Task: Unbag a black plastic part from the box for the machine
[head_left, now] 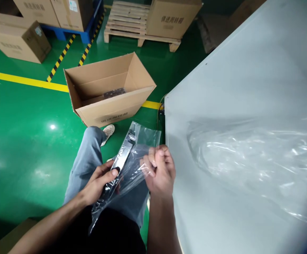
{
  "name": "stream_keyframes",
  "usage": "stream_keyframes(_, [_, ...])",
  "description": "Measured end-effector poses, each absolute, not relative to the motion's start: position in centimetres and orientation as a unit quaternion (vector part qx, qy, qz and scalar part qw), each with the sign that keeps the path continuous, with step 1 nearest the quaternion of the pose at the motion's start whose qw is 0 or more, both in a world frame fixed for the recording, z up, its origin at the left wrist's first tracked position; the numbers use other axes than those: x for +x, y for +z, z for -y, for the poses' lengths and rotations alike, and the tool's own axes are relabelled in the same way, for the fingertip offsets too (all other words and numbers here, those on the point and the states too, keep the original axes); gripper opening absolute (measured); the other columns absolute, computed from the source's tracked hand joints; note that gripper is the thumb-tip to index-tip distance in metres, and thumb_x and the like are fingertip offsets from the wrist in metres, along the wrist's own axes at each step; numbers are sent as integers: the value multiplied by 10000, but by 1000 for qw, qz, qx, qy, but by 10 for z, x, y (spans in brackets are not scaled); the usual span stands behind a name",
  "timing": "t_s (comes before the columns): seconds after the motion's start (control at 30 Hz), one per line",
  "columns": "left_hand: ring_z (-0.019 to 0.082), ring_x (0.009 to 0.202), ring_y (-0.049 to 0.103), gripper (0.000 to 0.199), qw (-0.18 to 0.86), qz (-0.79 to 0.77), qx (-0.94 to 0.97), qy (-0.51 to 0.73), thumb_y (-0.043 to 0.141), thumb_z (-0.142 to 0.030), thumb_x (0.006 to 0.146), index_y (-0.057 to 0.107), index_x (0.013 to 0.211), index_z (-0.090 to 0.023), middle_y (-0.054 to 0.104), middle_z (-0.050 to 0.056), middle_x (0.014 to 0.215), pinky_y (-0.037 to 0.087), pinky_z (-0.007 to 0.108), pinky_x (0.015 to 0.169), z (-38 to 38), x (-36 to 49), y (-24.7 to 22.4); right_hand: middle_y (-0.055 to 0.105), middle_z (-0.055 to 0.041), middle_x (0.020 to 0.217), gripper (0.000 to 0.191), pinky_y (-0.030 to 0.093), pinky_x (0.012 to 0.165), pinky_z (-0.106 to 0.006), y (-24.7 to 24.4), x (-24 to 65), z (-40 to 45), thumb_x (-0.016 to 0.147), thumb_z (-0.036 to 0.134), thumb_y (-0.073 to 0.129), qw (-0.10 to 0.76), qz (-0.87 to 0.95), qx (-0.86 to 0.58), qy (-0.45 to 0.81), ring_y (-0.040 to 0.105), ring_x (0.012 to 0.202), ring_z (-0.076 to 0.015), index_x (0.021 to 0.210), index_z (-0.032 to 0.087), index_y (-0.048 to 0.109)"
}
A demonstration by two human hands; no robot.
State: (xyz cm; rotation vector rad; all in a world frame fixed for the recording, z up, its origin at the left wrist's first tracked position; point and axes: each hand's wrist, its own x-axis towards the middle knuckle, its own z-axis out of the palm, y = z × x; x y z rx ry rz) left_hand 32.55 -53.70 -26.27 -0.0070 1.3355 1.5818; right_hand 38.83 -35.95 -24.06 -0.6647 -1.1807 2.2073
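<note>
A long, shiny metal part (123, 155) with dark sections lies inside a clear plastic bag (140, 160) above my lap. My left hand (99, 181) is closed around the part through the film, its thumb on top. On the bag's right side, my right hand (161, 169) pinches the loose film between thumb and fingers. The part slants from lower left to upper right along the bag's left side. Its exact kind cannot be made out, and its lower end is partly hidden by my left hand and the wrinkled film.
An open cardboard box (108, 106) stands on the green floor ahead, with a wrapped dark item (114, 93) inside. To my right, a pale grey work surface (208, 91) carries clear plastic bags (259, 165). A wooden pallet (127, 21) and closed cartons (16, 40) are farther back.
</note>
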Motion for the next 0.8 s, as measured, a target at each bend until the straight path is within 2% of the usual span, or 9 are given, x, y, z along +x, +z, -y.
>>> stream_keyframes(0.13, [175,810,640,572,432,-599,15,673,842,-611,807,735,1169,-181,729,34,946,516,255,720,538,323,-268,433,107,612,399,351,448,-208,-248,387,358,914,583,760,286,501,-285,765,368,448,-65,861,262,529])
stream_keyframes(0.23, [186,958,637,473,403,-623,54,668,788,-561,886,718,1206,-219,725,25,1052,520,251,830,537,323,-273,584,57,714,382,490,584,-259,-248,386,357,865,588,785,299,577,-314,692,561,602,-114,986,263,624])
stream_keyframes(0.3, [184,983,623,449,398,-638,64,656,756,-551,919,704,1227,-229,715,18,1071,513,249,855,537,324,-274,656,22,784,369,535,641,-292,-246,386,357,858,561,783,291,614,-332,654,618,667,-140,1021,251,666])
stream_keyframes(0.4, [189,1016,620,454,401,-650,60,643,749,-559,921,706,1221,-221,714,25,1104,502,246,879,538,324,-274,662,11,709,314,525,616,-296,-245,387,355,882,530,760,283,638,-372,612,617,621,-147,894,222,698])
stream_keyframes(0.47, [193,940,630,509,438,-631,55,637,759,-601,893,715,1197,-196,719,38,1032,507,254,806,540,321,-272,618,25,624,343,507,588,-294,-248,388,351,883,547,757,277,634,-389,609,589,564,-141,833,212,701])
stream_keyframes(0.53, [186,791,608,574,483,-609,42,627,761,-659,856,720,1150,-169,696,35,886,489,265,684,541,317,-269,600,35,608,369,510,583,-297,-251,389,346,873,575,759,267,623,-390,623,573,540,-135,854,211,709])
stream_keyframes(0.6, [186,721,586,584,487,-613,28,622,750,-693,839,716,1076,-160,650,19,772,472,279,646,540,312,-267,635,25,694,388,540,612,-307,-252,390,344,884,599,740,264,617,-388,631,594,577,-136,966,220,715])
stream_keyframes(0.7, [217,869,642,524,389,-671,34,630,709,-665,883,691,1081,-180,684,31,862,503,309,801,537,306,-267,664,-7,918,438,584,648,-313,-250,394,354,904,599,707,275,618,-387,626,657,722,-156,1180,263,655])
stream_keyframes(0.8, [225,956,647,518,258,-752,47,605,677,-630,915,637,1194,-195,715,49,1022,496,334,870,530,304,-272,647,-20,1014,530,614,677,-324,-251,399,385,846,525,777,194,653,-358,639,693,845,-190,1271,286,571])
